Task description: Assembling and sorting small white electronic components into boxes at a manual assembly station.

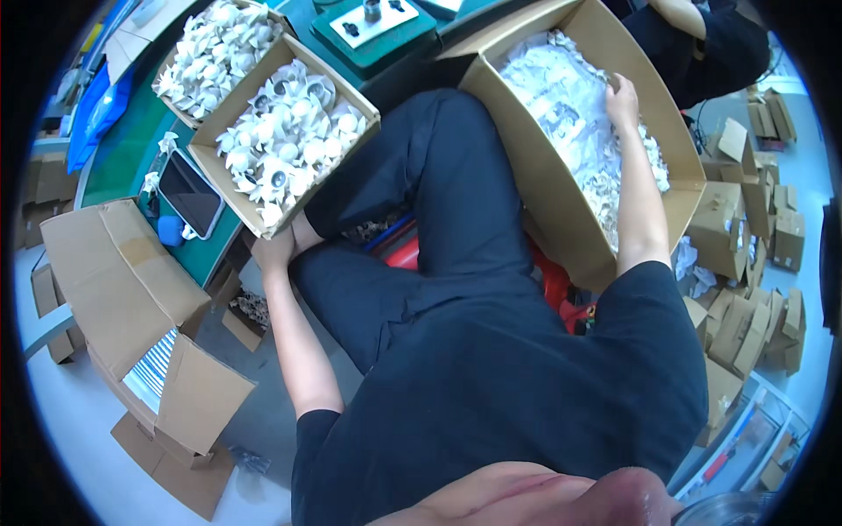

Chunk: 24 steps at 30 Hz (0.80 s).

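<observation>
My left hand (276, 249) is at the near lower corner of an open cardboard box (215, 180), its fingers mostly hidden by the box. The box is tilted and heaped with small white finned parts (285, 145), some with dark round centres. On the right, my right hand (623, 103) reaches into a large open cardboard box (513, 167). Its fingers are curled at the edge of a crumpled, translucent plastic sheet (553, 96). More small white parts (656, 162) show beside and below this sheet.
Another box of white parts (219, 53) sits on the green table (127, 175), near a phone (189, 193) and a blue round object (170, 231). A metal-topped green fixture (373, 31) stands ahead. Cartons (123, 263) flank me. Another person's arm (680, 16) shows at upper right.
</observation>
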### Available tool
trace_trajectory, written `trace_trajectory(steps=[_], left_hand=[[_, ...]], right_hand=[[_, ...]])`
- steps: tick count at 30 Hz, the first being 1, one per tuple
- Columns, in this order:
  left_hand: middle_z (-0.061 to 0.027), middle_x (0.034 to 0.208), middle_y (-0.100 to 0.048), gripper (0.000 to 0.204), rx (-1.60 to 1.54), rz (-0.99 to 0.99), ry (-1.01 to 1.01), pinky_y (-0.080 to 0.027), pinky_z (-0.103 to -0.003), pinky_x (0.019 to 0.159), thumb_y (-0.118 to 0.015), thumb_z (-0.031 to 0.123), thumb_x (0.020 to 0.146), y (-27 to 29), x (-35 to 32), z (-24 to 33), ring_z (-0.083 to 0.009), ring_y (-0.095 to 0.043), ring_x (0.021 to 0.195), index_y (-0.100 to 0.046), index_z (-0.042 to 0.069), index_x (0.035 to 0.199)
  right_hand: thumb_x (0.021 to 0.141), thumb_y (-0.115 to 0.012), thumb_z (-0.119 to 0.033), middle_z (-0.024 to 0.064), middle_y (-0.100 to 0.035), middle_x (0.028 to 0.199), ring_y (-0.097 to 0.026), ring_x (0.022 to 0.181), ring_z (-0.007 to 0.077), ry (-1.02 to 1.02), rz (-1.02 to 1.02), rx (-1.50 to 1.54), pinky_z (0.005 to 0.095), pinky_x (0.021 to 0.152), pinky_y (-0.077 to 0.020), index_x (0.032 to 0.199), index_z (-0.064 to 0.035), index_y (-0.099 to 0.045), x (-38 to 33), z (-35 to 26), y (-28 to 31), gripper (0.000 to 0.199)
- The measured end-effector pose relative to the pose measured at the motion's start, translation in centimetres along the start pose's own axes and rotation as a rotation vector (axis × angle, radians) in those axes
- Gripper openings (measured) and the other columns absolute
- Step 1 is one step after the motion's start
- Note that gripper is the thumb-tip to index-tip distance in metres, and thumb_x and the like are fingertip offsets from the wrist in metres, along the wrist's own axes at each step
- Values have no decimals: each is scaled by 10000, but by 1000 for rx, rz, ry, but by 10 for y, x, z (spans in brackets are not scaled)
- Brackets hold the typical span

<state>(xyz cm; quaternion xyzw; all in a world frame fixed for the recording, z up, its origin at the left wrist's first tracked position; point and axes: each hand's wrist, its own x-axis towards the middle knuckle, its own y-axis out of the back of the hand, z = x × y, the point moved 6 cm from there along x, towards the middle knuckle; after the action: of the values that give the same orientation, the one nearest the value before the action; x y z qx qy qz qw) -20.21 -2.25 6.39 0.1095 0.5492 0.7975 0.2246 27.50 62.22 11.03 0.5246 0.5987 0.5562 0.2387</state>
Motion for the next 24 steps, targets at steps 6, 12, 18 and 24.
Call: trace_trajectory(steps=[6,12,18,24], left_hand=[[-173,1372,-620,609,78,-244,129,-492,-451,995,-483,585,936,-12,0,-4,-387,-599,1237,-616,178,1368],[-201,1454,-551,567,-145,-415,292,-416,-490,1092,-508,499,956,40,3,36,-381,-505,1353,-611,120,1364],[-209,1412,-573,521,-160,-13,178,-414,-502,1085,-513,452,971,39,5,17,-393,-521,1322,-616,107,1348],[-216,1370,-595,476,-142,237,-93,-412,-514,1078,-517,405,986,23,15,2,-406,-537,1291,-622,95,1331]], right_hand=[[919,-573,-173,280,-558,1405,-508,1350,396,-46,-189,-258,455,1102,-442,1355,0,-582,47,29,-54,469],[918,-567,-215,262,-721,1092,-688,1056,446,-135,-167,-435,516,937,-543,1047,-12,-755,50,47,-64,305],[930,-658,-303,213,-730,1041,-696,1006,386,-134,-53,-110,477,898,-549,1106,19,-736,42,22,-37,375],[958,-724,-155,42,-717,935,-644,801,80,-21,-219,783,210,709,-519,1128,52,-729,41,-70,4,268]])
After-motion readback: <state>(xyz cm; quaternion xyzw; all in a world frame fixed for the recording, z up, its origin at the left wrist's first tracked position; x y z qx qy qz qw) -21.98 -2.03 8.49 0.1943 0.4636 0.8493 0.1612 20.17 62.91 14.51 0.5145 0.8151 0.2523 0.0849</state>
